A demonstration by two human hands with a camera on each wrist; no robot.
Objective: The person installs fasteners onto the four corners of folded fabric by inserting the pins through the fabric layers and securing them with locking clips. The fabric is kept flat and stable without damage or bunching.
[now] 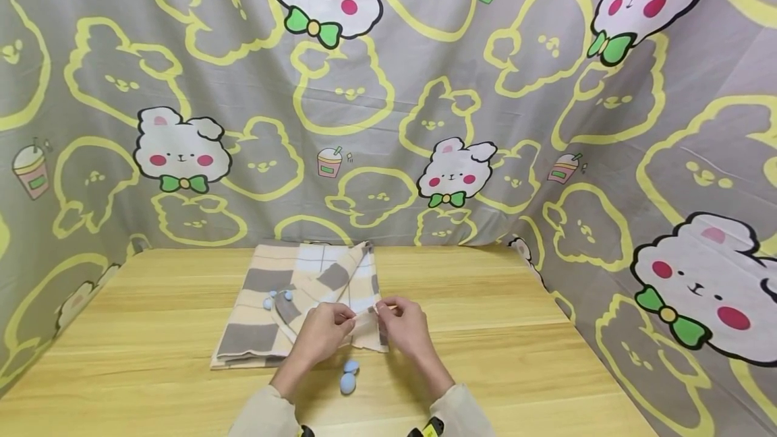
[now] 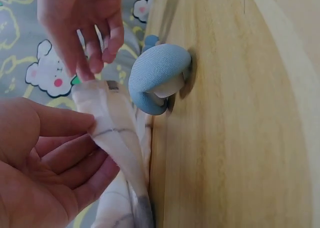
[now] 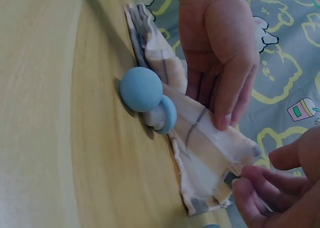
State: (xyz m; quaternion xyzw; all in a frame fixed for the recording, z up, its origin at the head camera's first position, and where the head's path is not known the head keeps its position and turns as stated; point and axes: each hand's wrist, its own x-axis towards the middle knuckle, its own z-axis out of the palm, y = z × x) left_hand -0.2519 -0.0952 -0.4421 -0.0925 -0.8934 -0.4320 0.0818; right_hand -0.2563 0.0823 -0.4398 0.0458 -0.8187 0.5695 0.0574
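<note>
A plaid cloth (image 1: 261,315) in beige, grey and white lies folded on the table, one flap turned over. My left hand (image 1: 328,331) pinches its near edge between thumb and fingers. At the corner of that edge, my right hand (image 1: 403,324) holds the cloth by its fingertips; the right wrist view shows the thumb tip beside the corner. Just in front of the cloth sit a rounded light-blue piece (image 3: 141,89) and a blue cap-like piece (image 3: 169,115) with a white part. More small blue pieces (image 1: 268,303) rest on the cloth's left side.
The wooden table (image 1: 510,369) extends to both sides of the cloth. A grey curtain (image 1: 376,106) printed with rabbits hangs behind it and along the sides. Dark devices with yellow marks (image 1: 434,427) are on the wrists, by the beige sleeves (image 1: 267,413).
</note>
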